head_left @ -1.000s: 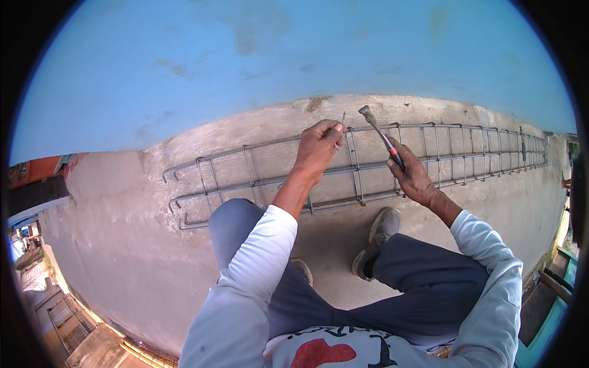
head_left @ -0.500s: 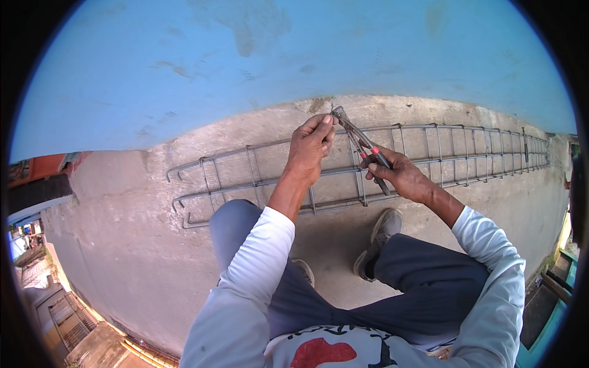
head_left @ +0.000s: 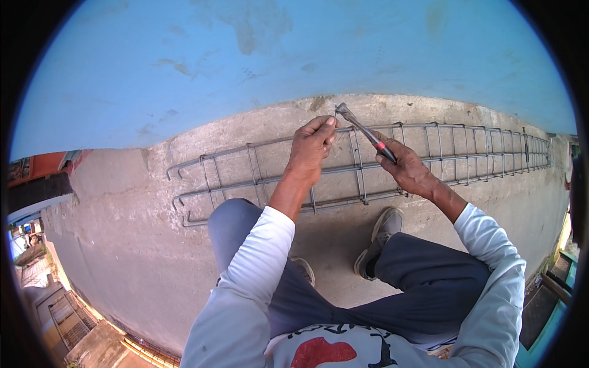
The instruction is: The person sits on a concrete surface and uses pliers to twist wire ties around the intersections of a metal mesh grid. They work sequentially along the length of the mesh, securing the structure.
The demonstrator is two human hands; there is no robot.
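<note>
A pair of pincers (head_left: 367,130) with black and red handles is gripped in my right hand (head_left: 409,167). Its handles are squeezed together, and its dark head points up and left. My left hand (head_left: 313,145) pinches a thin dark wire (head_left: 335,114) between thumb and fingers. The wire's upper end meets the jaws of the pincers just above my fingertips. Beneath both hands lies a long steel rebar cage (head_left: 338,172), made of parallel bars with square stirrups. Its hooked bar ends are at the left, and it runs off toward the right. The wire's full length is hidden by my fingers.
A blue wall (head_left: 282,55) rises along the far side of the concrete floor (head_left: 147,245). My shoes (head_left: 386,230) rest on the floor close to the cage's near side. The floor's edge drops away at the lower left, above a grille (head_left: 70,316).
The pincers' handles have closed together in my right hand, which has shifted slightly right. My left hand has hardly moved.
</note>
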